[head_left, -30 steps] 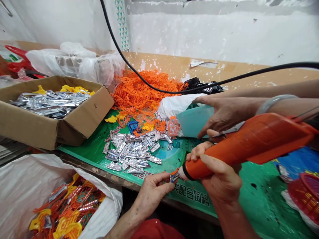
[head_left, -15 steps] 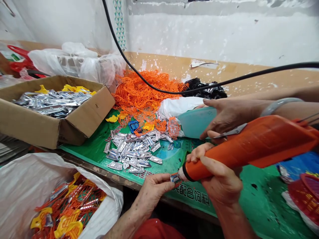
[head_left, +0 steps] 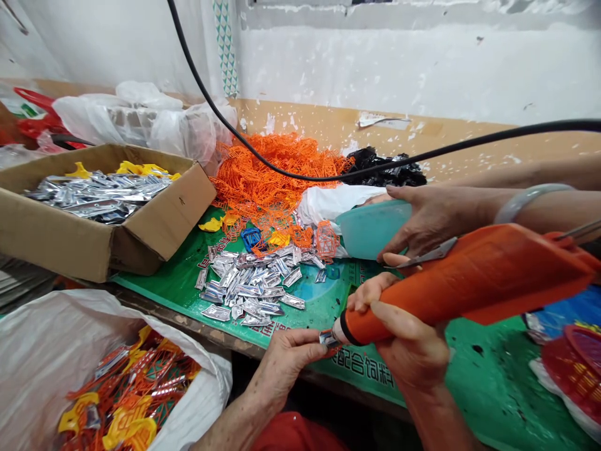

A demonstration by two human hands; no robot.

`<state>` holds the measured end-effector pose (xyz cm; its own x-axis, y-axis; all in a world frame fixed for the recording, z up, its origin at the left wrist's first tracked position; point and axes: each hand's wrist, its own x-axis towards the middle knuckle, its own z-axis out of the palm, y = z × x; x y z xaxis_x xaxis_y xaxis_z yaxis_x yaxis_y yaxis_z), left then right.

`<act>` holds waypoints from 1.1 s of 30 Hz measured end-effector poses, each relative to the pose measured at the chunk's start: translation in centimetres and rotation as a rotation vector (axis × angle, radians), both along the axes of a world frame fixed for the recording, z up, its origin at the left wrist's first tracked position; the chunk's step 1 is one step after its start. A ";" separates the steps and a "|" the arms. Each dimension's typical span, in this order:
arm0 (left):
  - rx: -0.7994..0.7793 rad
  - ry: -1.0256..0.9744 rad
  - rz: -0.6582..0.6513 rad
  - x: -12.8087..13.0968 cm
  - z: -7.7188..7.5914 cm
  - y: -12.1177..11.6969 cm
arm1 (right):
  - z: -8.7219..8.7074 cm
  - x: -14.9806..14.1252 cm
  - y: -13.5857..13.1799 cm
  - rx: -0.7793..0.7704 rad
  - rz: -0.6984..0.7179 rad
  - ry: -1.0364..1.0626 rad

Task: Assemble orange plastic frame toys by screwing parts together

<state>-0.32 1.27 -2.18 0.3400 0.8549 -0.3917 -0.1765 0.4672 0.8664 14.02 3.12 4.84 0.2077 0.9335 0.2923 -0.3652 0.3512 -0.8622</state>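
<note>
My right hand (head_left: 399, 326) is wrapped round the front of a long orange plastic body (head_left: 474, 282) with a fin-like edge. A black ring and a pale narrow end lie toward my left hand (head_left: 288, 360). Between thumb and fingers, my left hand pinches a small shiny silver piece (head_left: 327, 339) against that pale end. Whether the piece is inside the end or only touching it, I cannot tell. Left of my hands, several loose silver pieces (head_left: 253, 288) lie heaped on the green sheet (head_left: 159, 285).
Another person's hand (head_left: 429, 216) holds a teal container (head_left: 373, 228) behind the orange body. A cardboard box (head_left: 154, 232) of silver pieces stands left, above a white sack (head_left: 211, 369) of orange and yellow parts. A black cable (head_left: 300, 175) hangs across. Orange lattice pieces (head_left: 277, 163) are piled behind.
My right hand and the front of the orange body have shifted slightly left. The silver piece stays in my left hand's pinch. The upper cable has swung left.
</note>
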 end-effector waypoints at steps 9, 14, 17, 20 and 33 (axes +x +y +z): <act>-0.038 -0.008 0.000 0.0 -0.3 0.0 | 0.0 0.0 -0.4 0.008 0.024 -0.008; -0.043 -0.045 -0.025 -0.1 0.0 0.1 | 0.0 -0.1 -0.4 0.007 0.024 -0.028; -0.039 -0.053 -0.037 0.0 0.2 0.1 | -0.4 0.1 -0.4 -0.004 0.042 -0.065; -0.044 -0.047 -0.041 0.0 0.2 0.0 | -1.0 0.5 -0.5 -0.003 0.094 -0.121; 0.016 -0.024 -0.158 -0.1 0.5 0.2 | -0.5 0.8 -0.5 -0.010 0.124 -0.062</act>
